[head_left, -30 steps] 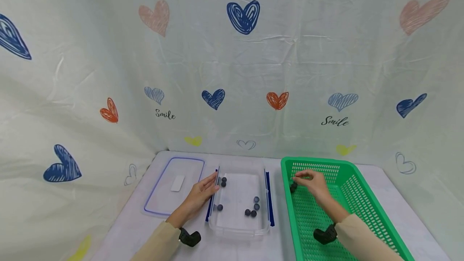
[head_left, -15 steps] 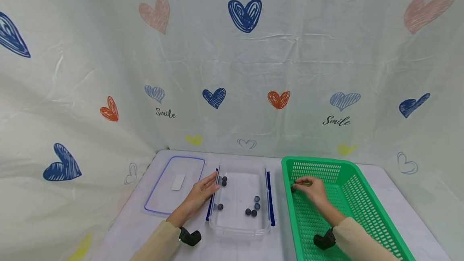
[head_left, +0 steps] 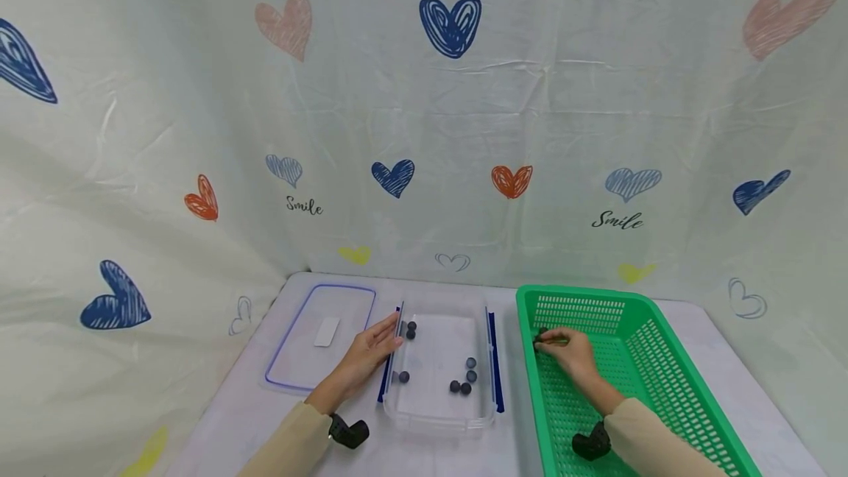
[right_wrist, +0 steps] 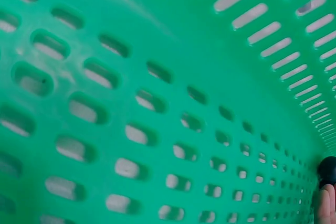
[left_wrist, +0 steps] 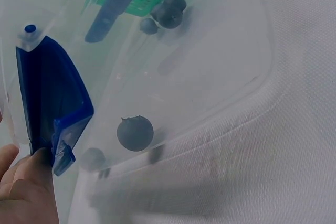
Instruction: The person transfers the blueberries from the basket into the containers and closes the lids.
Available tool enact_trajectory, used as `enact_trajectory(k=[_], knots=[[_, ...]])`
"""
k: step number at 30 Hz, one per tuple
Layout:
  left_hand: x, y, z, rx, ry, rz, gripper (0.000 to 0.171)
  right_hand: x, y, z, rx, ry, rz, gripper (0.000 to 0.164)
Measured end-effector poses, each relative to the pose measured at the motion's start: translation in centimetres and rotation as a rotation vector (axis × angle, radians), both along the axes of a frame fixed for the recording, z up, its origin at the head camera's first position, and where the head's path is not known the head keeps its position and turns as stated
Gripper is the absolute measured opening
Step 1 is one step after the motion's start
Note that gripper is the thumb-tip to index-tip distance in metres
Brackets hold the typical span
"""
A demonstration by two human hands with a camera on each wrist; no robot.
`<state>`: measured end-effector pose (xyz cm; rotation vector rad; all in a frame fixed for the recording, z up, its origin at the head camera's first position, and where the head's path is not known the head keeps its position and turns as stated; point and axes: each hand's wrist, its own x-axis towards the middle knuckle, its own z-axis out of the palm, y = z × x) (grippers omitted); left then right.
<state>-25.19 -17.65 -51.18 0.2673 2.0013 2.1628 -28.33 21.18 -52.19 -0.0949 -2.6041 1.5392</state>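
Note:
In the head view, my left hand [head_left: 363, 359] rests straight-fingered against the left side of a clear plastic box [head_left: 440, 422], by its blue latch flap [left_wrist: 55, 93]. Several dark blueberries [head_left: 466, 389] lie scattered on the box floor; one blueberry [left_wrist: 135, 133] shows its crown through the wall in the left wrist view. My right hand [head_left: 571, 353] is down inside a green basket [head_left: 636, 359] at its left wall. Thumb and fingers pinch a blueberry [head_left: 538, 340], partly hidden by the fingertips. Another blueberry [head_left: 542, 330] sits just behind. The right wrist view catches fingertips [right_wrist: 326, 203] below a dark blueberry [right_wrist: 329, 169].
A clear lid [head_left: 318, 344] with a blue seal lies left of the box, with a white label [head_left: 327, 331] showing on it. The basket's raised rim [head_left: 530, 389] stands between the box and the right hand. A heart-print curtain [head_left: 450, 109] hangs behind the table.
My right hand has lowered toward the basket's left wall, and its fingertips have come together on a blueberry. The left hand stays at the box.

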Motion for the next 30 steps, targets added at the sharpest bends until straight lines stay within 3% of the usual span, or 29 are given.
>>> enact_trajectory(k=[21, 30], knots=[[0.02, 0.16, 0.04, -0.009, -0.017, 0.000, 0.065, 0.10, -0.47, -0.66, 0.053, 0.055, -0.027, 0.018], [0.19, 0.01, 0.12, 0.021, -0.011, -0.010, 0.064, -0.02, -0.71, -0.63, 0.081, 0.035, -0.011, 0.017]])
